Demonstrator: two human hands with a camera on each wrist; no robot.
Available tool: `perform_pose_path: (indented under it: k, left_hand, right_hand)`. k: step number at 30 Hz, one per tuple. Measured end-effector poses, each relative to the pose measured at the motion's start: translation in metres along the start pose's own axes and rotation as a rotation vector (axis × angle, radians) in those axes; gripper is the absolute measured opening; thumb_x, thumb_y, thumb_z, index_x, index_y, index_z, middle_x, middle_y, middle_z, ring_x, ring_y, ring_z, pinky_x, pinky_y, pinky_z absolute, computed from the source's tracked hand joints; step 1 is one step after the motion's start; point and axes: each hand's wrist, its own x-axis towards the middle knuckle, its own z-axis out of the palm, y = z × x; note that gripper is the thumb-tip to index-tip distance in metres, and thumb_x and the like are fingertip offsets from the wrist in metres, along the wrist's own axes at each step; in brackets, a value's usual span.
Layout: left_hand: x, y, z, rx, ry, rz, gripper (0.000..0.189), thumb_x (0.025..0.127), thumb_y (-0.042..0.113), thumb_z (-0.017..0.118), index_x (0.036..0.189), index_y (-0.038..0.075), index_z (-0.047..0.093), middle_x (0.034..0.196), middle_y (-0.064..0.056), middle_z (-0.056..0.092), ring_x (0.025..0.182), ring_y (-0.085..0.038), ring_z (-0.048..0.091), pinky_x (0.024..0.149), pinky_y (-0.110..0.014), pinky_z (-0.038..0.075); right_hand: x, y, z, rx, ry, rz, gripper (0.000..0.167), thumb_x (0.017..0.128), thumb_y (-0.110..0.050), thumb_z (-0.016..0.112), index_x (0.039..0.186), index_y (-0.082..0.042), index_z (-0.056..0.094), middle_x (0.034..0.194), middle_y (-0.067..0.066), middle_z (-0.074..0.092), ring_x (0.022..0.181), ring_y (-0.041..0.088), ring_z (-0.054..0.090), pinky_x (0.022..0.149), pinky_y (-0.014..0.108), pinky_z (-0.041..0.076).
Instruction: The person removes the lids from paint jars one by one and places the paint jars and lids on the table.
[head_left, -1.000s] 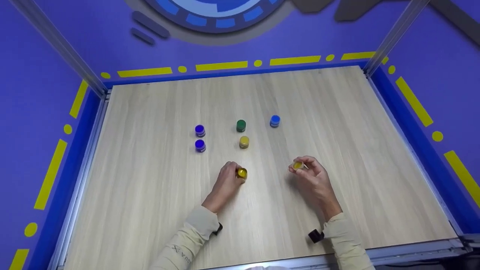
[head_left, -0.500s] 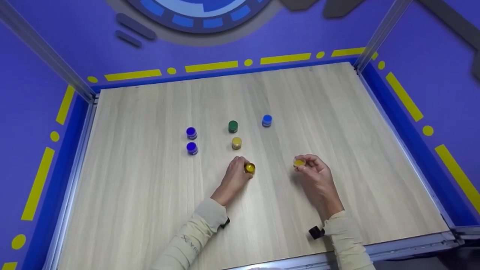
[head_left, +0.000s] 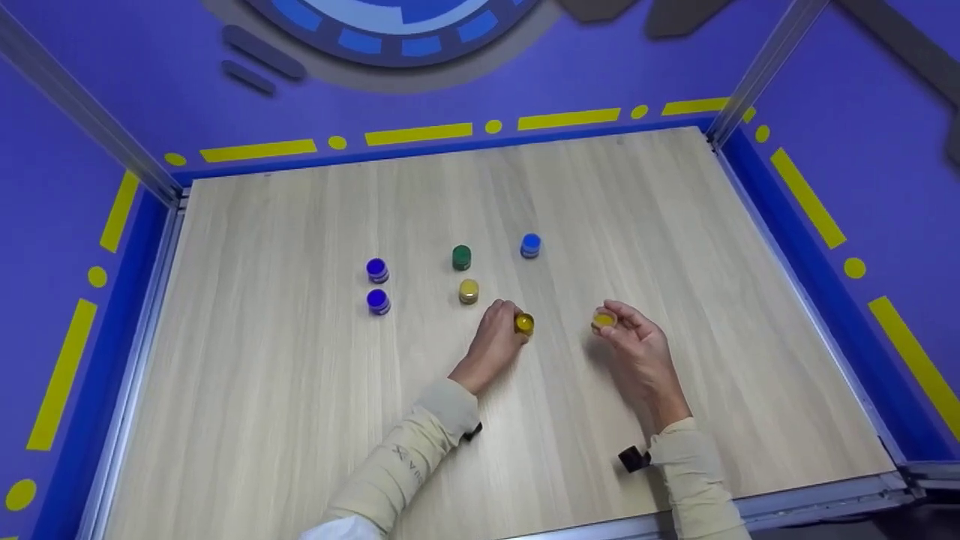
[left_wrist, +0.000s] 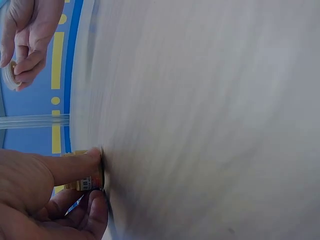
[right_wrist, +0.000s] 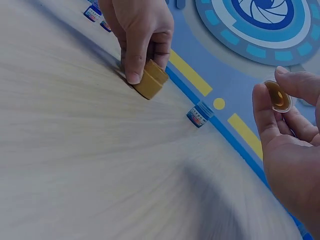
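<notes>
cannot read label [left_wrist: 87, 183] on held yellow jar [head_left: 525, 325], partly covered by left hand [head_left: 495, 337]; found wall emblem [head_left: 401, 30] cut by head view's top edge.

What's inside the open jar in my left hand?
The open jar shows something glossy and yellow at its mouth. How deep it goes is hidden, and your left hand covers part of the side.

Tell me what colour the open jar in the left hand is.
The jar is mustard yellow, showing best in the right wrist view.
</notes>
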Motion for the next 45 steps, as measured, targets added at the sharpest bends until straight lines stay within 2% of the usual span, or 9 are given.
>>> perform_pose_path:
  k: [3,11,20,26,34,39,45]
  left_hand:
    - [0.008,0.004,0.002,0.017,0.01,0.019,0.029,0.083,-0.003,0.082,0.104,-0.002,0.063,0.101,-0.012,0.06,0.1,-0.028,0.059,0.093,-0.038,0.049]
    - [0.033,0.014,0.007,-0.001,0.012,0.0,0.026,0.084,-0.002,0.081,0.104,-0.002,0.065,0.101,-0.011,0.061,0.098,-0.024,0.06,0.091,-0.034,0.05]
    - [0.052,0.021,0.018,-0.001,0.008,-0.016,0.026,0.084,-0.003,0.08,0.105,-0.002,0.065,0.101,-0.01,0.06,0.097,-0.023,0.059,0.09,-0.033,0.049]
    - [0.064,0.026,0.026,-0.014,0.004,-0.035,0.025,0.085,-0.003,0.079,0.105,-0.002,0.065,0.1,-0.009,0.058,0.095,-0.021,0.057,0.089,-0.032,0.05]
    - [0.082,0.032,0.035,-0.01,0.025,-0.036,0.024,0.084,-0.003,0.08,0.104,-0.002,0.066,0.1,-0.009,0.06,0.095,-0.022,0.059,0.087,-0.031,0.05]
    - [0.092,0.035,0.04,-0.017,0.039,-0.037,0.026,0.082,-0.004,0.082,0.103,-0.003,0.067,0.099,-0.009,0.06,0.094,-0.022,0.06,0.087,-0.03,0.051]
    - [0.103,0.04,0.043,-0.002,0.055,-0.031,0.027,0.08,-0.005,0.083,0.102,-0.003,0.068,0.097,-0.011,0.061,0.094,-0.023,0.061,0.085,-0.03,0.051]
  right_hand:
    - [0.003,-0.002,-0.001,-0.018,-0.013,-0.004,0.049,0.093,0.016,0.062,0.139,0.022,0.045,0.122,0.013,0.066,0.11,0.02,0.067,0.092,0.032,0.056]
    - [0.011,-0.008,-0.005,-0.027,-0.025,-0.014,0.046,0.093,0.018,0.06,0.138,0.019,0.05,0.123,0.012,0.068,0.113,0.02,0.067,0.096,0.034,0.054]
    - [0.017,-0.012,-0.013,-0.102,0.044,0.012,0.049,0.091,0.02,0.061,0.138,0.02,0.048,0.12,0.01,0.071,0.11,0.018,0.07,0.092,0.03,0.055]
    - [0.022,-0.014,-0.017,-0.126,0.099,0.021,0.044,0.089,0.021,0.064,0.132,0.02,0.054,0.123,0.02,0.068,0.107,0.018,0.07,0.09,0.029,0.056]
    - [0.036,-0.016,-0.026,-0.258,0.161,0.056,0.045,0.089,0.016,0.069,0.132,0.017,0.055,0.119,0.004,0.067,0.113,0.011,0.064,0.092,0.023,0.053]
    - [0.045,-0.018,-0.029,-0.293,0.196,0.068,0.047,0.089,0.014,0.071,0.133,0.015,0.055,0.114,0.003,0.066,0.104,0.013,0.063,0.086,0.023,0.054]
    - [0.056,-0.021,-0.031,-0.356,0.202,0.072,0.047,0.091,0.009,0.072,0.135,0.014,0.055,0.112,0.005,0.065,0.098,0.014,0.061,0.082,0.021,0.054]
